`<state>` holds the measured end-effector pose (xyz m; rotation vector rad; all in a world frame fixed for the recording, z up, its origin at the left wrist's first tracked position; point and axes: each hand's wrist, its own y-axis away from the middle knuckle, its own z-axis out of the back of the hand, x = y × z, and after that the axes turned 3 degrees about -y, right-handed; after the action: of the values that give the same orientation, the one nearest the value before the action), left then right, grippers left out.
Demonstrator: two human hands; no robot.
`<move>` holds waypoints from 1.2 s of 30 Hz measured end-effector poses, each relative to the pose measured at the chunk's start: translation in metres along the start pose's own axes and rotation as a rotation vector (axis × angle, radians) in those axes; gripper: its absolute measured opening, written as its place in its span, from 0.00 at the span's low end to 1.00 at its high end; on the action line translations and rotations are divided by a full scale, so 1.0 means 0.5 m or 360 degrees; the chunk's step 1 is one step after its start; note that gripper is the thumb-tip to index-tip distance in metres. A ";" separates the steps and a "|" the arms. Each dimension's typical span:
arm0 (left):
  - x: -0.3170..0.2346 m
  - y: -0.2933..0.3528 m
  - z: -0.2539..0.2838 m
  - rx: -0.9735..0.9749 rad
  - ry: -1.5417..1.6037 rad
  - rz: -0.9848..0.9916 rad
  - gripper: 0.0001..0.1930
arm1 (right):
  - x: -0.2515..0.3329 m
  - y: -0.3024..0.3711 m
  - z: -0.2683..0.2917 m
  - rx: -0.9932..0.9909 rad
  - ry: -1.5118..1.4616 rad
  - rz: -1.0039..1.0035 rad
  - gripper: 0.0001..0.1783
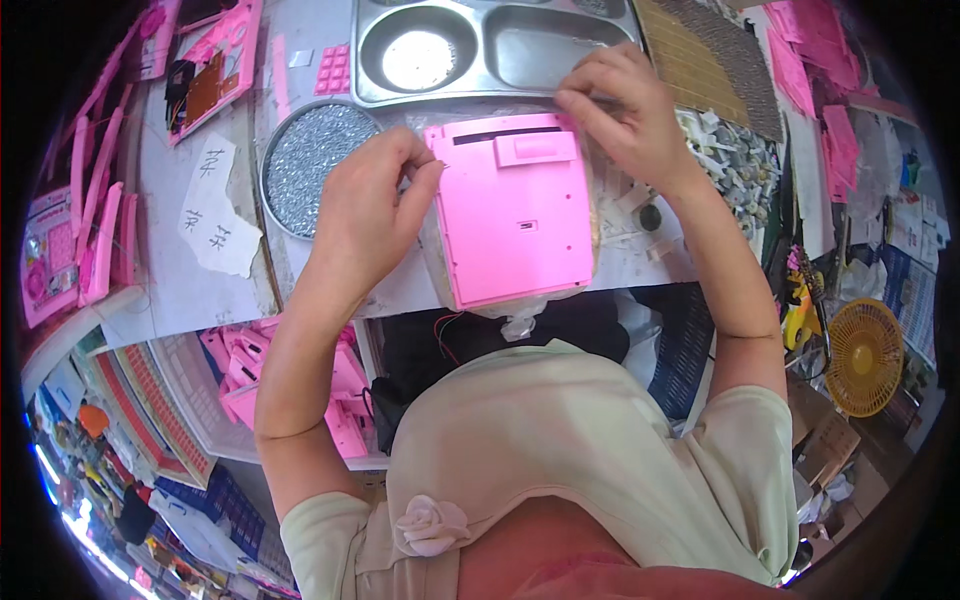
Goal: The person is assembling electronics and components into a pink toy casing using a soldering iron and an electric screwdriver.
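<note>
A pink plastic casing (pixel 515 230) lies on a clear plastic bag at the table's near edge. It has a dark slot along its far end, a raised rectangular block and several small holes. At its far left edge is my left hand (pixel 375 205), with thumb and forefinger pinched together; whatever sits between the tips is too small to name. Beyond the far right corner hovers my right hand (pixel 625 120), fingers curled and thumb against forefinger, their contents hidden. Left of the casing stands a round metal bowl (pixel 310 170) full of small grey metal pieces that look like screws.
A steel compartment tray (pixel 480 55) stands beyond the casing. Small pale parts (pixel 735 160) are heaped at right. Torn paper (pixel 222 215) lies at left, near pink panels (pixel 95 200). A crate (pixel 200 400) of pink parts sits below the table, and a yellow fan (pixel 865 357) at right.
</note>
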<state>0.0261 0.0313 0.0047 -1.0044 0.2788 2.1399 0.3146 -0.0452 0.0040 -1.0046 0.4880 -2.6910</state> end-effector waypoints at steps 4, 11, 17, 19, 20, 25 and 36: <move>-0.002 0.000 0.001 0.0021 0.0004 0.0042 0.07 | -0.018 0.013 -0.004 0.0024 0.0037 0.0122 0.05; 0.003 0.003 0.003 0.0018 0.0019 0.0045 0.07 | -0.012 -0.008 0.018 0.0199 0.0187 0.0352 0.09; 0.004 0.005 0.009 -0.0010 0.0003 -0.0010 0.06 | -0.014 -0.017 0.026 0.0272 0.0220 0.0400 0.10; 0.001 0.004 0.011 0.0001 -0.0010 -0.0013 0.06 | -0.011 -0.018 0.025 0.0266 0.0190 0.0377 0.10; -0.001 0.003 0.010 -0.0002 -0.0018 -0.0022 0.07 | -0.010 -0.019 0.026 0.0274 0.0173 0.0370 0.10; -0.006 -0.002 0.004 0.0002 -0.0143 -0.0074 0.07 | -0.007 -0.022 0.029 0.0314 0.0126 0.0329 0.08; -0.015 -0.012 0.003 0.0018 -0.0425 -0.0255 0.07 | -0.016 -0.020 0.031 0.0351 0.0130 0.0280 0.09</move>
<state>0.0326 0.0322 0.0121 -0.6989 0.0780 2.0921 0.3299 -0.0369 0.0143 -0.7577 0.2715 -2.5670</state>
